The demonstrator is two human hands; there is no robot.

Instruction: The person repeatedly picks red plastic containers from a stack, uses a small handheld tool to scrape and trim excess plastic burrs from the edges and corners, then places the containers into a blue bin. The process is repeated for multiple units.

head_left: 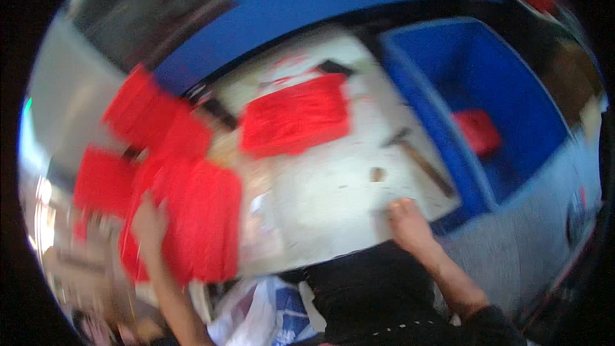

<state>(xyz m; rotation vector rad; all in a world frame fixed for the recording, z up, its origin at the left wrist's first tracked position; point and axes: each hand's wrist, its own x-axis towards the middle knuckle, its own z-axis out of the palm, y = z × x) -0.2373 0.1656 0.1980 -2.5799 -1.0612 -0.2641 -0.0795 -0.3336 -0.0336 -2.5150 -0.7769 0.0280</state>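
My left hand [150,223] is at a large stack of red ribbed pieces [208,221] on the left, its fingers against the red surface. Motion blur smears those fingers, so their grip does not show. At the table's near right edge is my right hand [408,224], its fingers curled together and the inside of the palm hidden. A red block-shaped piece [295,115] lies alone toward the back of the white table [320,198]. Between it and my right hand are a hammer [423,165] with a wooden handle and a small brown bit [377,174].
A deep blue bin [442,128] stands along the table's right side, with one red piece [477,133] inside. More red pieces [144,112] are piled at the far left. Blue machine framing [333,0] runs behind the table. White and blue plastic bags [269,314] hang below the near edge.
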